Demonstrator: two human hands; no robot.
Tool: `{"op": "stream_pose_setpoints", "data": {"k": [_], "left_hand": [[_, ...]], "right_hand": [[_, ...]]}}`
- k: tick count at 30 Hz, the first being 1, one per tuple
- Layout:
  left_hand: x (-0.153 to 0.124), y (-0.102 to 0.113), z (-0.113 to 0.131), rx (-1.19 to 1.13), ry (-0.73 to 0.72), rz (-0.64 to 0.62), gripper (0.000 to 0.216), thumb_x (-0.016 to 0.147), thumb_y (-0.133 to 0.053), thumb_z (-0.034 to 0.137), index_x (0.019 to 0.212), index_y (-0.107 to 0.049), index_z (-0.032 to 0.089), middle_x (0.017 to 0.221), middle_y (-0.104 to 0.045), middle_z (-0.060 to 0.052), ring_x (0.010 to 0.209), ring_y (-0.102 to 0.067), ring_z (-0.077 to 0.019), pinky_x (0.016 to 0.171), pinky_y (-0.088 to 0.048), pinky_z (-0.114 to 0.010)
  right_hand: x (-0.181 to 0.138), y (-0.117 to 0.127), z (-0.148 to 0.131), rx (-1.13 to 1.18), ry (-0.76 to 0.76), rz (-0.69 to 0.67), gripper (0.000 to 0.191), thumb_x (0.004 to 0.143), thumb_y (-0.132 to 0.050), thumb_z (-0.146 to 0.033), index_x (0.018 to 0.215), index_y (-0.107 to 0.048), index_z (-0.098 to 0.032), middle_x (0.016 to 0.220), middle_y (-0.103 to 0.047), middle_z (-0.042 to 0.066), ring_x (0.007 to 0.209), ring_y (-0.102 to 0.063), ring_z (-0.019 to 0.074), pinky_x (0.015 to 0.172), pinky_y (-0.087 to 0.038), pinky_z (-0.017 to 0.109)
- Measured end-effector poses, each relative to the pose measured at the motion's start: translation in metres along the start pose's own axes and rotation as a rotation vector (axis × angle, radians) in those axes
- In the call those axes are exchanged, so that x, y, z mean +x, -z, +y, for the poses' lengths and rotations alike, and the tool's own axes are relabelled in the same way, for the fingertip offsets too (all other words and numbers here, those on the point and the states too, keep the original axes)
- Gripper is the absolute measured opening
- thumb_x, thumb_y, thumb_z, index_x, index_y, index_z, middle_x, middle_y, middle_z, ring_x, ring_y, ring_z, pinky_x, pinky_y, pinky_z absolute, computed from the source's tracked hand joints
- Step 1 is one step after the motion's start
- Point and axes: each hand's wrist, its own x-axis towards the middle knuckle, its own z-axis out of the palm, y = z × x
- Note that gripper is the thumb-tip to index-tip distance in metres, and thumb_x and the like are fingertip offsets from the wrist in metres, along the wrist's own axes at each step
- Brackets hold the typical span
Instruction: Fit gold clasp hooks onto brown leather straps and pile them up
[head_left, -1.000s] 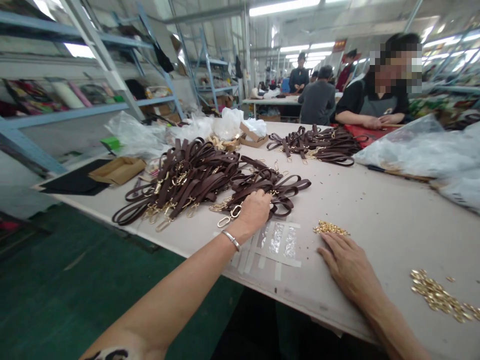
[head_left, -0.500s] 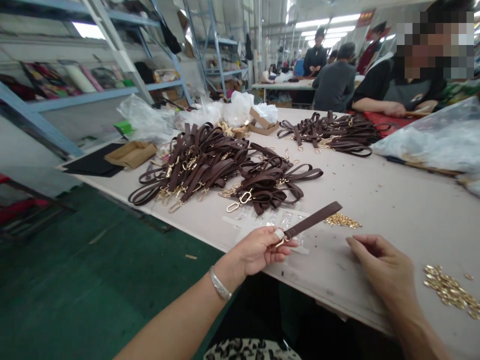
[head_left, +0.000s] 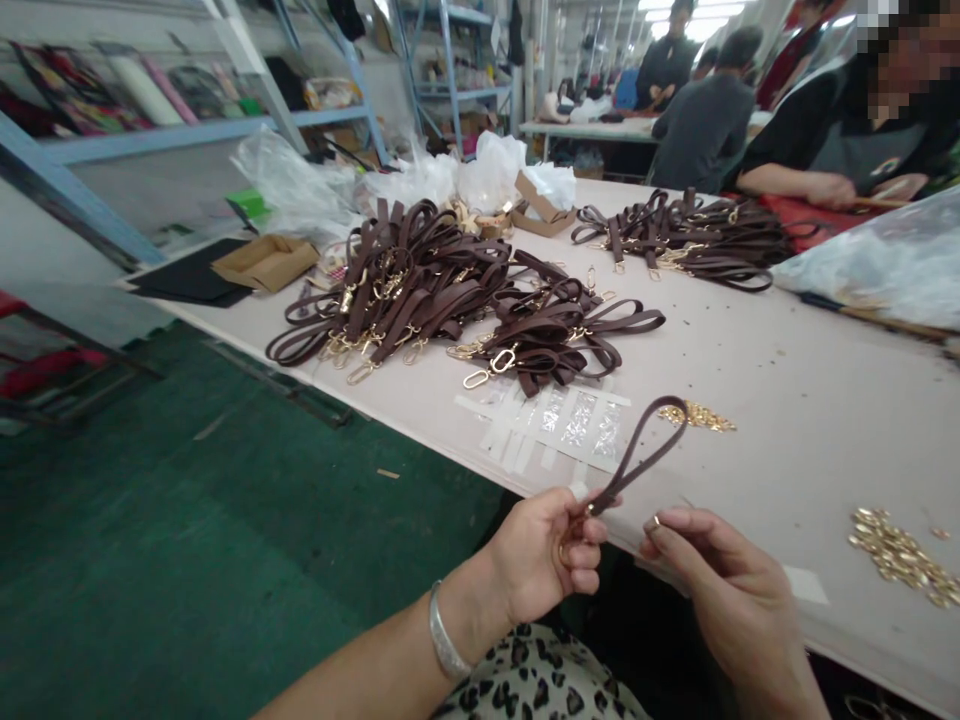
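My left hand [head_left: 551,555] is closed round the clasp end of a brown leather wrist strap [head_left: 643,455], whose loop points up and to the right. Part of its gold clasp shows between the fingers. Close by on the right, my right hand [head_left: 724,570] pinches a small gold metal piece [head_left: 656,521] between thumb and forefinger; its exact kind is too small to tell. The two hands are near each other but apart, over the table's front edge. Beyond them lies a heap of similar brown straps [head_left: 420,280] with gold clasps.
Small gold pieces [head_left: 701,416] lie behind the strap, and larger gold pieces [head_left: 900,555] at the right. Taped clear film [head_left: 577,420] covers part of the table [head_left: 757,440]. More straps [head_left: 690,240], a cardboard tray [head_left: 266,262] and plastic bags lie farther back. A co-worker [head_left: 847,170] sits opposite.
My left hand has come lower and turned the strap, so its loop now shows open. My right hand has moved left and nearer to it, with a gold piece now visible at the fingertips.
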Motion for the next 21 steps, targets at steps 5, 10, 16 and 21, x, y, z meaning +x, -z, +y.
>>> {"op": "stream_pose_setpoints", "data": {"k": [5, 10, 16, 21], "left_hand": [[-0.001, -0.001, -0.011, 0.093, -0.06, 0.004, 0.021, 0.089, -0.064, 0.025, 0.106, -0.065, 0.013, 0.063, -0.045, 0.005, 0.04, -0.028, -0.0012, 0.04, -0.02, -0.014], [-0.006, -0.002, -0.015, 0.21, -0.044, -0.041, 0.031, 0.083, -0.074, 0.031, 0.107, -0.064, 0.014, 0.064, -0.048, 0.006, 0.04, -0.026, 0.0003, 0.039, -0.02, -0.012], [-0.004, -0.001, -0.018, 0.205, -0.041, -0.003, 0.023, 0.088, -0.066, 0.036, 0.087, -0.06, 0.014, 0.059, -0.045, 0.007, 0.037, -0.023, -0.0005, 0.036, -0.018, -0.013], [-0.003, 0.001, -0.017, 0.098, 0.05, -0.05, 0.022, 0.095, -0.054, 0.03, 0.081, -0.056, 0.014, 0.056, -0.041, 0.008, 0.036, -0.018, -0.0007, 0.034, -0.016, -0.013]], "right_hand": [[-0.011, -0.019, 0.001, 0.153, -0.003, -0.176, 0.022, 0.078, -0.08, -0.036, 0.092, -0.072, -0.021, 0.076, -0.073, 0.003, 0.072, -0.068, 0.0163, 0.071, -0.057, 0.026], [-0.013, -0.025, -0.002, 0.219, -0.032, -0.201, 0.019, 0.079, -0.08, -0.036, 0.089, -0.074, -0.021, 0.075, -0.071, 0.002, 0.07, -0.064, 0.0147, 0.07, -0.055, 0.026], [-0.014, -0.025, 0.005, 0.21, -0.044, -0.232, 0.017, 0.082, -0.078, -0.036, 0.09, -0.074, -0.022, 0.074, -0.068, 0.001, 0.071, -0.062, 0.0132, 0.071, -0.051, 0.025], [-0.017, -0.024, 0.006, 0.167, -0.01, -0.192, 0.015, 0.082, -0.077, -0.036, 0.088, -0.074, -0.023, 0.078, -0.068, 0.001, 0.074, -0.06, 0.0137, 0.07, -0.05, 0.025]]}}
